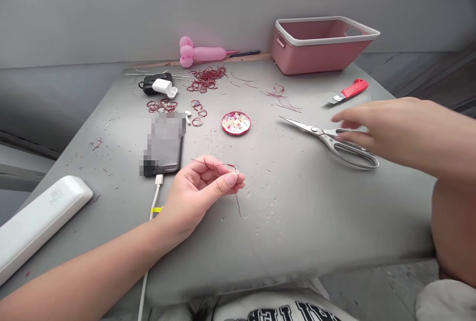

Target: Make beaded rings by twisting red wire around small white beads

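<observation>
My left hand point(208, 187), near the middle of the table, pinches a thin red cord point(238, 203) between thumb and fingertips. One end of the cord hangs below the fingers and another sticks out to the left above them. Something small and pale may sit at the fingertips, too small to make out. My right hand point(383, 127) is over the handles of the metal scissors point(329, 140), with its fingers stretched out and somewhat blurred. Whether it touches them I cannot tell. The scissors lie with closed blades pointing left. A round red-rimmed lid point(236, 123) holds small pale beads.
A red utility knife point(349, 92) and a pink bin point(312, 55) are at back right. Behind lie red cord pieces point(208, 79), a pink balloon point(203, 53) and a white earbud case point(163, 86). Left are a phone point(167, 147), its cable point(156, 194) and a long white case point(48, 222).
</observation>
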Available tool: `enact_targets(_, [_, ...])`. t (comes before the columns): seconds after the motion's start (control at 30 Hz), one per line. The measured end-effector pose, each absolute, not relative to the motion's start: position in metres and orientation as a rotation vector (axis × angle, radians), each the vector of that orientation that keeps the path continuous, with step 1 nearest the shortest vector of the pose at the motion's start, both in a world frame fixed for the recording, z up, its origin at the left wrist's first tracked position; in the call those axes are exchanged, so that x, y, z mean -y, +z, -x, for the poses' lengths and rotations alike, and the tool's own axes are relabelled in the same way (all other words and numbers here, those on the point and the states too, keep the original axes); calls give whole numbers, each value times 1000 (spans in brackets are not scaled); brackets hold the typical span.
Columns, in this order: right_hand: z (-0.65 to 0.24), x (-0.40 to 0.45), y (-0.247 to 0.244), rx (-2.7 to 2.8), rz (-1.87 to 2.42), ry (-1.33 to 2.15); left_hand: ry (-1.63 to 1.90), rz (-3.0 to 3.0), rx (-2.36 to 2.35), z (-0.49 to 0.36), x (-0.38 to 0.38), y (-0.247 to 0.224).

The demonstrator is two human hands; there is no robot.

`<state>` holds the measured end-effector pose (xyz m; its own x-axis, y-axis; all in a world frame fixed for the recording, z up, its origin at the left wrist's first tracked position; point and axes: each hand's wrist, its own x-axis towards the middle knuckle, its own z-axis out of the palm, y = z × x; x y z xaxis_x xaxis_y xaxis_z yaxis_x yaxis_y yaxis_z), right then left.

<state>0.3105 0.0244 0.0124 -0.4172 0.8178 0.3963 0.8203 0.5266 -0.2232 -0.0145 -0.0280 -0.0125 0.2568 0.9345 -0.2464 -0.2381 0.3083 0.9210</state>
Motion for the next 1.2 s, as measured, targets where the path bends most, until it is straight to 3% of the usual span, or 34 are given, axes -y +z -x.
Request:
enact_targets(0.07, [-271,-8,18,2285,1446,132,933,-915,-962,14,29,-13])
enact_targets(0.23, [-188,24,13,2037,1217,1238,919,-901,-931,14,35,-12])
enact_targets(0.37, [-169,24,3,1828,1167,1445,973,-887,-956,14,35,-10])
enact_targets(0.57, [-173,15,-5,1750,960,1427,941,-1006,-981,15,33,-10])
enact_targets(0.8, [-185,20,-6,1801,1023,1391,824,-1136,-936,16,36,-10])
enact_targets(1.0, [-196,15,-3,2002,943,1103,758,-1223,-696,21,34,-13])
enact_targets(1.2, [-194,22,0,2285,735,599,791,-1313,-868,17,35,-11])
